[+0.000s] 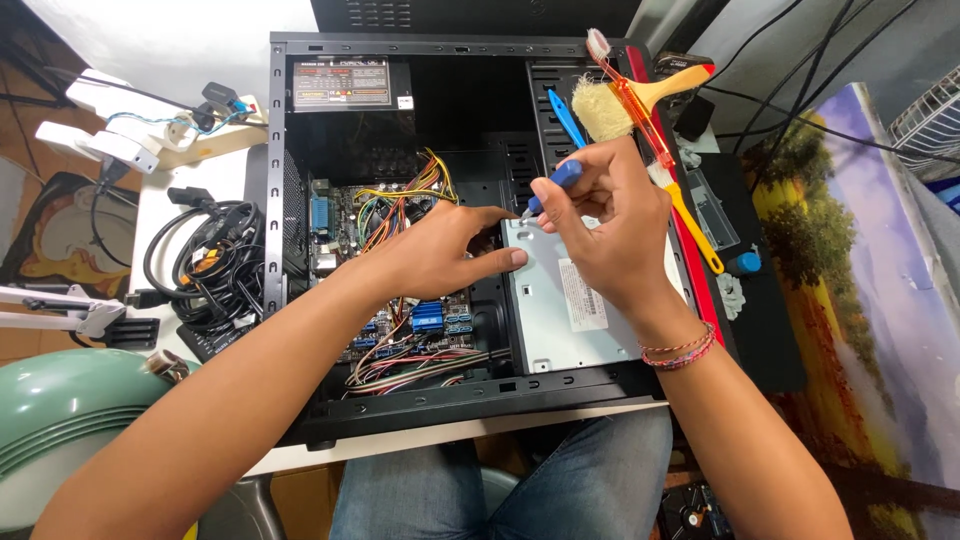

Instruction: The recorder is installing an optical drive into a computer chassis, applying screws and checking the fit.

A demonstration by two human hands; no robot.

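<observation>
An open black computer case [300,420] lies on its side in front of me. My right hand [610,225] grips a blue-handled screwdriver [560,180], its tip down at the top left corner of a silver drive [560,320] mounted in the case. My left hand [440,250] rests over the motherboard [425,320], thumb pressed on the drive's left edge, forefinger pointing at the screwdriver tip. Coloured wires [400,205] run under the left hand.
A power supply [345,90] sits in the case's far left corner. Brushes [640,95] and a yellow-handled tool [695,230] lie along the case's right edge. A coil of black cables [205,265] is on the left. A green stool [60,420] stands at lower left.
</observation>
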